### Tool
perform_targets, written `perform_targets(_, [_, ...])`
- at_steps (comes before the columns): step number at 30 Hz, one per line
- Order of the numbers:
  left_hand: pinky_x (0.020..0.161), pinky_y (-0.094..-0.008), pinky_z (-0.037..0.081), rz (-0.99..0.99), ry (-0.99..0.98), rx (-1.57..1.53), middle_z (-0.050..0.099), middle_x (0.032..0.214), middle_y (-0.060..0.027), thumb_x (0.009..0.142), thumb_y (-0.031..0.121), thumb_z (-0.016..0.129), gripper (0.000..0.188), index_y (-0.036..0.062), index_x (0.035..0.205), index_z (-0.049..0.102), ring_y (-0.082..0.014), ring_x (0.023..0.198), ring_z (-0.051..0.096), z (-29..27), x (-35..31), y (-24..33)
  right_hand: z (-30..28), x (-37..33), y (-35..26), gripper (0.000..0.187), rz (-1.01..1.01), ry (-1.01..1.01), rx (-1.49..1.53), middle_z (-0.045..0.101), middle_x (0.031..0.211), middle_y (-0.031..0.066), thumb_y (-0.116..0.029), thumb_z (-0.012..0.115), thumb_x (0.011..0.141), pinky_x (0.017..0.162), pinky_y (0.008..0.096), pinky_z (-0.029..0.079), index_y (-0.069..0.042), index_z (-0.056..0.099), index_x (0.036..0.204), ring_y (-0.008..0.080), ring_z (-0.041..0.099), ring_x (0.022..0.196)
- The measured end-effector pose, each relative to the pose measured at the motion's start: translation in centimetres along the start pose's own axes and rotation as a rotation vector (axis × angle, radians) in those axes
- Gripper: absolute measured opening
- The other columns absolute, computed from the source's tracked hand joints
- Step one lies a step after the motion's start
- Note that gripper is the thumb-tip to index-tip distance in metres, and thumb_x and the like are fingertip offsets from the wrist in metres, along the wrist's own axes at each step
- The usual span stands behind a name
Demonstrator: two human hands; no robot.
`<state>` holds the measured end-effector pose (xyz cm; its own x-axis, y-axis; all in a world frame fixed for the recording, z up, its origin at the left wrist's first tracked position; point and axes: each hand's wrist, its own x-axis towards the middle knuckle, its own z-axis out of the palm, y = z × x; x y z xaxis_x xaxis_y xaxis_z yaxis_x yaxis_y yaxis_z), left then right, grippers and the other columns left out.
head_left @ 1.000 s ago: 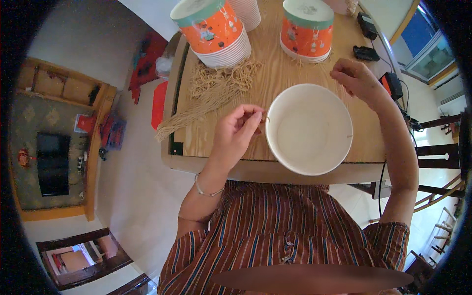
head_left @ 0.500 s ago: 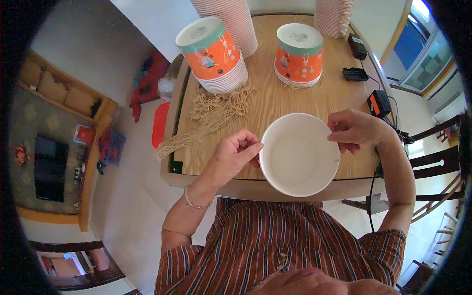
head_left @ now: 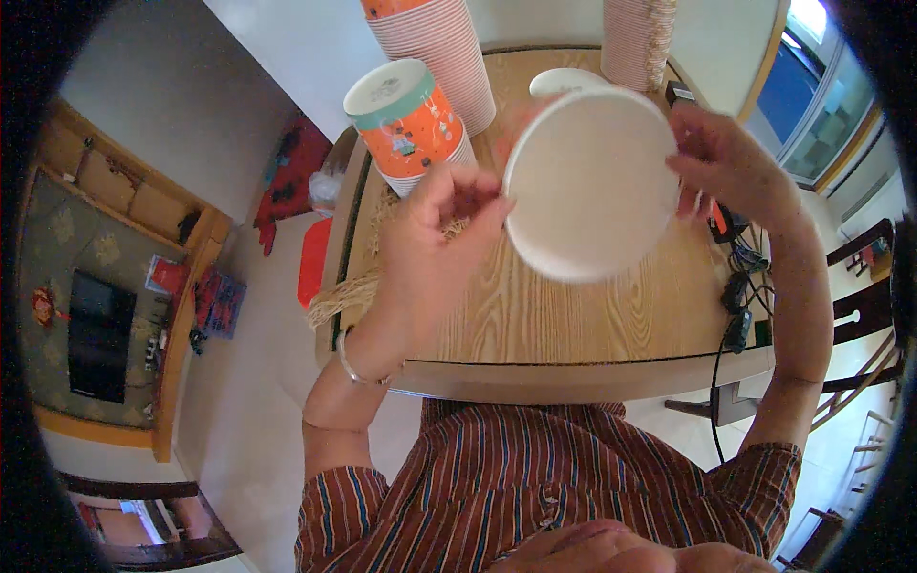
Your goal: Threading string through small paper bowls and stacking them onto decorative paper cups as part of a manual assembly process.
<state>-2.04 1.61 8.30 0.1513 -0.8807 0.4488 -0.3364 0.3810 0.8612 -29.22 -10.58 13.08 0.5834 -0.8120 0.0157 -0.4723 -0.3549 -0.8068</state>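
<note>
A round paper tub [head_left: 587, 186] is held up over the wooden table, its white inside facing me and slightly blurred. My left hand [head_left: 435, 234] pinches its rim at the left, thumb and fingers closed. At the opposite side my right hand [head_left: 731, 167] is closed on the rim too. Beyond my left hand stands an upside-down stack of orange and green tubs [head_left: 406, 119]. Beige strings [head_left: 346, 298] lie at the table's left, partly hidden by my left hand and arm. Behind the held tub, another upturned white-bottomed tub [head_left: 564, 81] is mostly covered.
Tall stacks of nested tubs rise at the far left [head_left: 435, 53] and far right [head_left: 638, 43] of the wooden table [head_left: 573, 329]. Black cables and adapters [head_left: 740, 286] lie along its right edge. Dark chairs [head_left: 864, 310] stand to the right.
Both hands have lifted the tub away from me, from the table's near edge toward its middle. It now blocks much of the right upturned tub.
</note>
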Motion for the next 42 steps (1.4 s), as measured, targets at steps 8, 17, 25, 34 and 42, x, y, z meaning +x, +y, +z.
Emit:
perform_targets(8, [0.068,-0.0296,0.05,0.792,0.24,0.357,0.06,0.086,-0.0084,0.082,-0.002,0.067,0.016,0.0013,0.094,0.057,-0.0187,0.077,0.062,2.0,9.6,-1.0,-4.8,6.9,1.0,0.021,-0.422,0.427,-0.081,0.061,0.096,0.0054,-0.004,0.054,0.093,0.072,0.0256,0.057,-0.005,0.052,0.114,0.0122,0.067,0.086])
perform_targets(17, [0.065,-0.037,0.05,1.13,0.344,0.606,0.059,0.084,-0.0092,0.074,-0.003,0.067,0.021,0.0058,0.09,0.056,-0.0274,0.076,0.06,2.0,18.3,-6.5,-5.8,14.9,2.6,0.03,-0.251,0.247,0.547,0.06,0.114,0.0146,-0.006,0.056,0.092,0.097,0.0365,0.048,0.002,0.05,0.12,0.0227,0.059,0.109])
perform_targets(25, [0.07,-0.0368,0.05,1.245,0.212,0.795,0.059,0.088,-0.0064,0.074,0.006,0.066,0.017,0.0066,0.088,0.056,-0.0247,0.081,0.06,4.6,20.7,-9.5,-7.9,21.3,11.5,0.041,-0.437,0.16,0.323,0.051,0.135,0.0084,-0.019,0.046,0.099,0.105,0.0335,0.042,-0.006,0.045,0.138,0.0182,0.052,0.121])
perform_targets(34, [0.073,-0.0367,0.05,1.234,0.035,0.843,0.057,0.094,-0.0078,0.072,0.008,0.066,0.017,0.0055,0.087,0.056,-0.0242,0.083,0.058,6.3,18.9,-13.1,-6.6,24.0,17.4,0.045,-0.236,0.038,0.617,0.049,0.14,0.0072,-0.015,0.048,0.098,0.108,0.0332,0.038,-0.006,0.041,0.142,0.0185,0.049,0.126])
perform_targets(42, [0.075,-0.0361,0.051,1.194,-0.096,0.833,0.057,0.094,-0.0072,0.071,0.008,0.067,0.021,0.0038,0.091,0.06,-0.0231,0.084,0.058,6.5,17.1,-13.9,-3.6,23.2,16.8,0.042,0.001,0.098,0.713,0.052,0.136,0.0072,-0.013,0.049,0.098,0.106,0.0329,0.041,-0.006,0.045,0.139,0.0177,0.052,0.122])
